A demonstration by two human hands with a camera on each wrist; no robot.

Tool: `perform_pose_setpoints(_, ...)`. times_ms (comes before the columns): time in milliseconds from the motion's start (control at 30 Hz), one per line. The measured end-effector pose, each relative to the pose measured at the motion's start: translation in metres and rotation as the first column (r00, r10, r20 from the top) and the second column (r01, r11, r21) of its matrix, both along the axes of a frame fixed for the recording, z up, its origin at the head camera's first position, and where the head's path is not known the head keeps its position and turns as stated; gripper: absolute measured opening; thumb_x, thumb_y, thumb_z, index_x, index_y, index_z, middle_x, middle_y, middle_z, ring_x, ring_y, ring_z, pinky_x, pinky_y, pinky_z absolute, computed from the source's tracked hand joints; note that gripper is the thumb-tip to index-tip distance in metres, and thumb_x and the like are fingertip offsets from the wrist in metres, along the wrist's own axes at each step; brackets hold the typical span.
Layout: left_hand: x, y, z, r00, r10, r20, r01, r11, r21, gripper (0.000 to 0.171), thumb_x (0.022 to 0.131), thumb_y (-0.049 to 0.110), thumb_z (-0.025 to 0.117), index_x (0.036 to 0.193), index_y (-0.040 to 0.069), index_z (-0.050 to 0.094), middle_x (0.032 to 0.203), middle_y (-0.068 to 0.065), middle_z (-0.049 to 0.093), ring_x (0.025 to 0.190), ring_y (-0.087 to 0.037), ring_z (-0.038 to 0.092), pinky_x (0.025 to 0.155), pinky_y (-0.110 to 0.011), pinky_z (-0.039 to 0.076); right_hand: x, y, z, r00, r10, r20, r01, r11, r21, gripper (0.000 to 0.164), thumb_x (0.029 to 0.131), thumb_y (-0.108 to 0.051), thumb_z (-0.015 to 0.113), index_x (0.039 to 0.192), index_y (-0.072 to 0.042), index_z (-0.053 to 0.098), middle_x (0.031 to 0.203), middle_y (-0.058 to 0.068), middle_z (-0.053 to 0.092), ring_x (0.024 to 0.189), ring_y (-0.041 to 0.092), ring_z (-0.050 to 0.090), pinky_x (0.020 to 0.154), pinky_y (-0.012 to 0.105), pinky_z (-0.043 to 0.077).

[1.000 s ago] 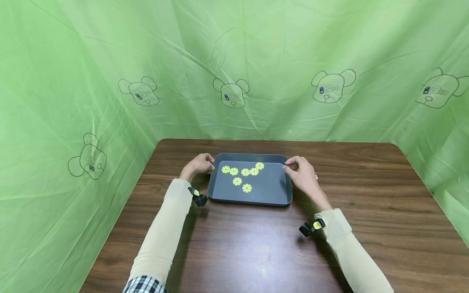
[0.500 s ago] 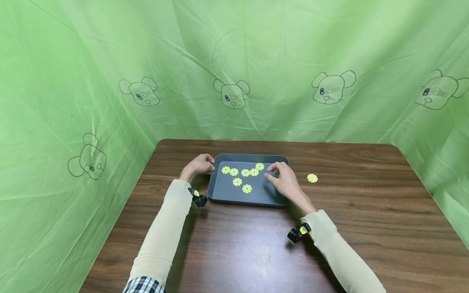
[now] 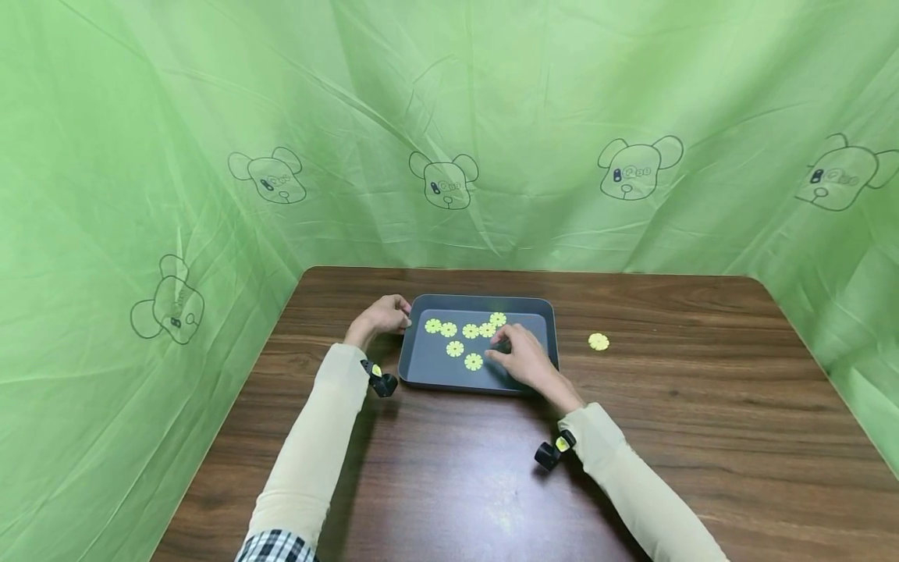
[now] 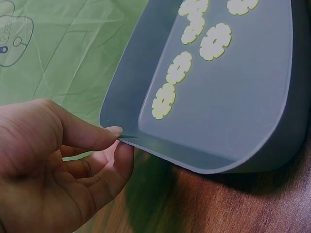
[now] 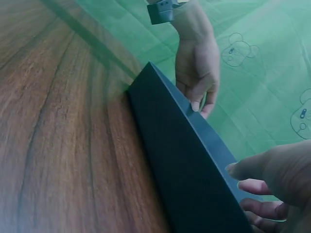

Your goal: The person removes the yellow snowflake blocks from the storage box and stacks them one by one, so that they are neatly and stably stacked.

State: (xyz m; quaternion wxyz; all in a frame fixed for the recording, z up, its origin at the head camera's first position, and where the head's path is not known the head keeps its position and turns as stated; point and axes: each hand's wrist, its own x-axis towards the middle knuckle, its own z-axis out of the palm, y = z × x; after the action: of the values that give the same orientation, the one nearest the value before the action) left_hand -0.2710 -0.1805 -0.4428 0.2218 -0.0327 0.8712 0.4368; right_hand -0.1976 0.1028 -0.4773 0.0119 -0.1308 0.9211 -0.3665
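Note:
A dark grey baking tray [image 3: 435,371] lies on the table, holding several yellow flower-shaped notched discs [image 3: 455,349] flat on its floor. My left hand [image 3: 382,316] pinches the tray's left rim near the far corner; in the left wrist view the thumb is over the rim and the fingers curl below it. Above the tray's right half hovers my right hand [image 3: 525,359], its thumb and fingers bent but apart, with nothing visible between them. The nearest discs are just left of its fingertips. Another yellow disc [image 3: 598,342] lies on the table to the right of the tray.
The brown wooden table [image 3: 702,406] extends around the tray on all sides. A green curtain [image 3: 527,218] with mouse-head drawings hangs behind it and along both sides. Each wrist wears a small black camera.
My right hand has moved from the tray's right rim leftward and then nearer to me over the tray, uncovering the disc on the table. My left hand, tray and discs have stayed put.

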Motion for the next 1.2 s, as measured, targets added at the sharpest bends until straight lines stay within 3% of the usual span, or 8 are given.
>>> perform_pose_setpoints(333,0.0,0.0,0.001,1.0,-0.005,0.002,0.005,1.0,0.007,0.031,0.089,-0.006,0.053,0.119,-0.01,0.047,0.099,-0.012,0.05,0.084,-0.019,0.056,0.091,-0.039,0.055,0.0,-0.015,-0.002,0.997,0.069,0.032,-0.071,0.997,0.044,0.025,0.08,-0.024,0.076,0.096,-0.009,0.064,0.101,0.007,0.06,0.096,0.024,0.054,0.089,0.042,0.045)
perform_pose_setpoints(767,0.001,0.0,0.001,1.0,-0.001,0.0,0.001,1.0,0.003,0.034,0.088,-0.007,0.054,0.121,-0.011,0.046,0.098,-0.012,0.049,0.085,-0.02,0.056,0.089,-0.038,0.056,0.004,-0.024,-0.004,0.997,0.064,0.046,-0.07,0.989,0.13,0.03,0.077,-0.027,0.08,0.098,-0.01,0.067,0.104,0.007,0.055,0.098,0.026,0.049,0.09,0.04,0.043)
perform_pose_setpoints(1200,0.003,0.001,0.006,1.0,0.008,0.014,-0.008,1.0,0.011,0.036,0.088,-0.007,0.054,0.122,-0.012,0.045,0.097,-0.012,0.048,0.085,-0.02,0.055,0.087,-0.036,0.056,0.006,-0.024,-0.002,0.998,0.039,0.048,-0.045,0.987,0.151,0.029,0.074,-0.026,0.081,0.086,-0.013,0.058,0.096,0.003,0.053,0.092,0.024,0.048,0.085,0.038,0.044)
